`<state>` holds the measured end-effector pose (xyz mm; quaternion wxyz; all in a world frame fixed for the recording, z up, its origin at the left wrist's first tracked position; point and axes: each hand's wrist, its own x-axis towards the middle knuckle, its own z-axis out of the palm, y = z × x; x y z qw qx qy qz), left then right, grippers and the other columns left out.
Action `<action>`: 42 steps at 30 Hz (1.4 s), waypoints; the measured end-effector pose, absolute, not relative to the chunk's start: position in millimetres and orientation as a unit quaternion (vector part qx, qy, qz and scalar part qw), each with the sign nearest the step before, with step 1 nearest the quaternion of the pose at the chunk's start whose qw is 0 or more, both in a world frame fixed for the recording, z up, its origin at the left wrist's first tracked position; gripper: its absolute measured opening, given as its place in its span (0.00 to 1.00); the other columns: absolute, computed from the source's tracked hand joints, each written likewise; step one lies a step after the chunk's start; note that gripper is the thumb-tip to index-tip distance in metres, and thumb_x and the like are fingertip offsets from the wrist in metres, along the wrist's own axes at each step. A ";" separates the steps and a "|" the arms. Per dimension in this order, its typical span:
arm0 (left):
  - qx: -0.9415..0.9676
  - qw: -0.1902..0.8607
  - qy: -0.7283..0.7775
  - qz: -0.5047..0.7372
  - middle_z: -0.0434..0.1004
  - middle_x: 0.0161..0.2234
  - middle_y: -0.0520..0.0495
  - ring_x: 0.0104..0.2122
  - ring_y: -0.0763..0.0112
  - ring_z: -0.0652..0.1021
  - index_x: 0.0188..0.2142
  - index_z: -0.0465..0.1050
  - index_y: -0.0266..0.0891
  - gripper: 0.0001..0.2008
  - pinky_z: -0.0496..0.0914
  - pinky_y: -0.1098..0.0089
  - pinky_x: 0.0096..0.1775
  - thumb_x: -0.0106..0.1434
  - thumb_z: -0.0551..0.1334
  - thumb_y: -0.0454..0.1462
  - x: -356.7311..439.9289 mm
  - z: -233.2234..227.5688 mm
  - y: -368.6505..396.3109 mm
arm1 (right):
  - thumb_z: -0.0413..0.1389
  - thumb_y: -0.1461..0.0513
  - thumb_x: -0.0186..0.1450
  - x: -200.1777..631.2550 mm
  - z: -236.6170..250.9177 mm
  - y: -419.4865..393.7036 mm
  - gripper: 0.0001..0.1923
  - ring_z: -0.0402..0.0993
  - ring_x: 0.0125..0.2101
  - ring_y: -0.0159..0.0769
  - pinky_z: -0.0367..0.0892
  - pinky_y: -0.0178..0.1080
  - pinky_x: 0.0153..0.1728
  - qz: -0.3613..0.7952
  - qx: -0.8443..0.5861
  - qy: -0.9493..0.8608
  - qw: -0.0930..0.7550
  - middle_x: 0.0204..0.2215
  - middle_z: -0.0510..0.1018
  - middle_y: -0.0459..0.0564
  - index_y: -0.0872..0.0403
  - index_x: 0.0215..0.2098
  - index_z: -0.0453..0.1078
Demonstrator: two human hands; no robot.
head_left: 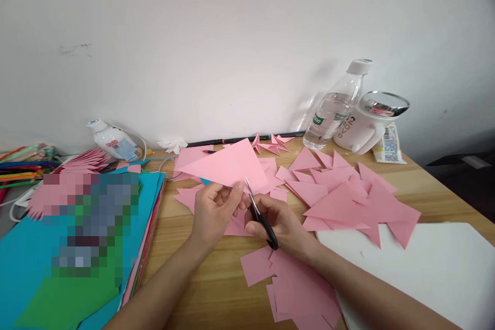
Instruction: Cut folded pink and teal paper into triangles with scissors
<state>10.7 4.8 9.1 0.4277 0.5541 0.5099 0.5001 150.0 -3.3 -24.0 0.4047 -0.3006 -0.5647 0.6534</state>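
Observation:
My left hand (216, 211) pinches the lower edge of a folded pink paper triangle (232, 162), held up above the table. In my right hand (280, 221) is a pair of scissors (263, 220) with black handles. Their metal blades point up and left, close against the paper's lower right edge near my left fingertips. Whether the blades are cutting into the paper I cannot tell. Beyond the held piece lie more pink sheets (192, 157), and a pile of pink cut triangles (340, 185) spreads to the right. Below my right wrist rest several pink paper pieces (299, 286).
A stack of coloured sheets (23, 263) lies left. Behind it are a fanned pink paper piece (54, 188) and a white bottle (114, 140). Folded pink stars (274, 143), a water bottle (332, 108) and a white mug (361, 126) stand near the wall. A white board (410, 268) lies right.

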 end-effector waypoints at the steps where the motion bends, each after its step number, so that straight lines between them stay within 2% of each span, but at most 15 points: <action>1: 0.555 0.426 0.511 0.500 0.70 0.16 0.53 0.15 0.80 0.68 0.20 0.67 0.34 0.10 0.64 0.77 0.18 0.56 0.59 0.36 10.4 8.6 4.8 | 0.62 0.56 0.52 149.8 -23.6 -3.4 0.16 0.57 0.21 0.26 0.56 0.30 0.22 0.652 -0.299 -0.566 0.407 0.21 0.63 0.41 0.56 0.32 0.65; 6: 0.556 0.421 0.520 0.493 0.70 0.16 0.52 0.15 0.79 0.68 0.20 0.67 0.35 0.12 0.64 0.76 0.19 0.56 0.59 0.38 9.7 6.3 4.9 | 0.62 0.57 0.53 149.4 -26.0 -3.4 0.15 0.53 0.20 0.25 0.54 0.30 0.21 0.653 -0.295 -0.563 0.412 0.20 0.60 0.40 0.56 0.31 0.65; 12: 0.557 0.416 0.527 0.489 0.69 0.16 0.53 0.15 0.79 0.67 0.20 0.66 0.35 0.12 0.63 0.76 0.19 0.56 0.59 0.39 7.9 4.8 4.8 | 0.62 0.57 0.52 149.7 -31.0 -3.0 0.16 0.54 0.20 0.24 0.54 0.31 0.21 0.660 -0.299 -0.554 0.410 0.23 0.64 0.42 0.56 0.34 0.65; 24: 0.556 0.424 0.523 0.487 0.69 0.15 0.52 0.15 0.79 0.67 0.19 0.66 0.35 0.13 0.64 0.76 0.19 0.56 0.59 0.40 8.7 7.9 3.4 | 0.62 0.54 0.51 150.8 -30.8 -3.6 0.17 0.51 0.19 0.24 0.50 0.30 0.19 0.655 -0.323 -0.556 0.397 0.18 0.57 0.39 0.57 0.31 0.66; 32: 0.553 0.432 0.519 0.489 0.69 0.15 0.52 0.15 0.79 0.67 0.19 0.66 0.36 0.13 0.63 0.76 0.19 0.56 0.59 0.40 9.5 8.7 4.9 | 0.62 0.54 0.51 151.5 -35.5 -3.0 0.16 0.55 0.17 0.24 0.53 0.30 0.18 0.654 -0.334 -0.553 0.394 0.17 0.61 0.40 0.56 0.32 0.67; 42: 0.540 0.454 0.511 0.491 0.70 0.16 0.50 0.15 0.78 0.67 0.19 0.66 0.35 0.13 0.64 0.74 0.20 0.56 0.59 0.40 5.4 8.7 6.9 | 0.62 0.52 0.50 150.4 -33.9 -3.1 0.18 0.56 0.14 0.24 0.55 0.29 0.16 0.657 -0.360 -0.537 0.388 0.14 0.60 0.39 0.57 0.30 0.68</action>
